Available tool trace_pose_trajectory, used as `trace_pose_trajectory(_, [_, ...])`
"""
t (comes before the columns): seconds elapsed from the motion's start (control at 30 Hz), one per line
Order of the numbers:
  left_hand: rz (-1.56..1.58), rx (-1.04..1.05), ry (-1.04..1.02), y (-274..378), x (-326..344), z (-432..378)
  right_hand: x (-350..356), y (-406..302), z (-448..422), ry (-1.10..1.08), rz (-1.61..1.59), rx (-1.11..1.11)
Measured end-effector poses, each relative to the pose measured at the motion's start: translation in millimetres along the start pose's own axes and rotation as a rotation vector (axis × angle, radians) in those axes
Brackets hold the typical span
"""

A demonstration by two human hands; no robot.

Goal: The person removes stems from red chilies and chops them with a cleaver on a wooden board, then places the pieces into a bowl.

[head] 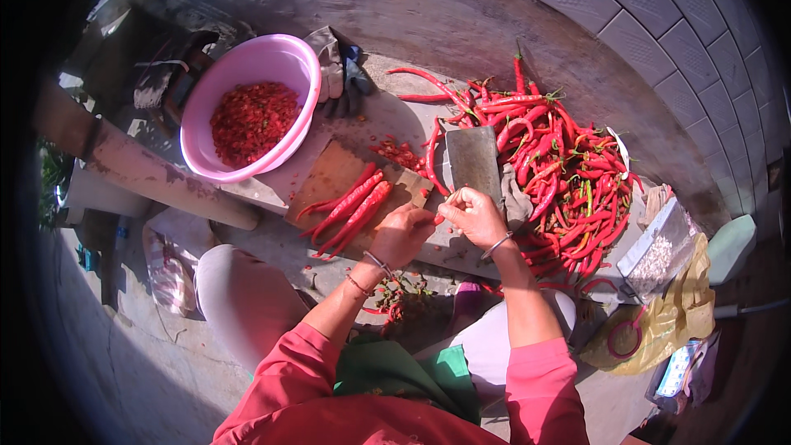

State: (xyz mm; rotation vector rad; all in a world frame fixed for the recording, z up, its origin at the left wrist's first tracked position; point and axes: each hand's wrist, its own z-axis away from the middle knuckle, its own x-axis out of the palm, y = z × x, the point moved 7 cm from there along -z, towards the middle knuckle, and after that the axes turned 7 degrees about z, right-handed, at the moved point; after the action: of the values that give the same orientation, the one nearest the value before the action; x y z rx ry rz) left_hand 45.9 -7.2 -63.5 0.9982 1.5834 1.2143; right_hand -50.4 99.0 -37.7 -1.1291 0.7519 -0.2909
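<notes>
My left hand (405, 233) is closed around a red chili pepper (439, 219), mostly hidden by the fingers. At its end, my right hand (474, 215) pinches with thumb and forefinger; the stem there is too small to make out. Just left of my hands, several long red chilies (358, 207) lie side by side on a wooden cutting board (318, 176). Chopped chili pieces (398, 153) are scattered by the board's far edge. Beyond my right hand rests a broad cleaver blade (473, 157), beside a grey cloth (516, 196).
A pink basin (295, 65) of chopped chili stands at the far left near work gloves (349, 74). A large heap of whole red chilies (556, 167) covers the right. A tray of pale pieces (658, 253) and a yellow bag (676, 312) sit far right. Stem scraps (401, 293) lie below.
</notes>
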Motion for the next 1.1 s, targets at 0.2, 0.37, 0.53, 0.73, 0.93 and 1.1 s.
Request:
trace_pose_trajectory(0.2, [0.042, -0.149, -0.064, -20, 3, 8, 6, -25, 11, 0.228, 0.354, -0.284])
trace_pose_trajectory(0.37, [0.183, -0.303, -0.092, -31, 5, 9, 15, -38, 16, 0.380, 0.663, -0.532])
trace_pose_trajectory(0.53, [0.605, -0.436, -0.165, -42, 15, 19, -26, -22, 5, 0.522, 0.632, -0.359])
trace_pose_trajectory(0.73, [0.592, -0.429, 0.026, -28, -24, 15, 36, 13, 32, -0.559, 0.475, -0.035])
trace_pose_trajectory(0.93, [-0.104, -0.167, 0.287, 6, -115, -19, 36, 16, 23, -0.434, 0.736, -0.117])
trace_pose_trajectory(1.1, [-0.290, -0.226, 0.281, -25, -156, -47, 42, 6, 14, -0.366, 0.666, -0.138])
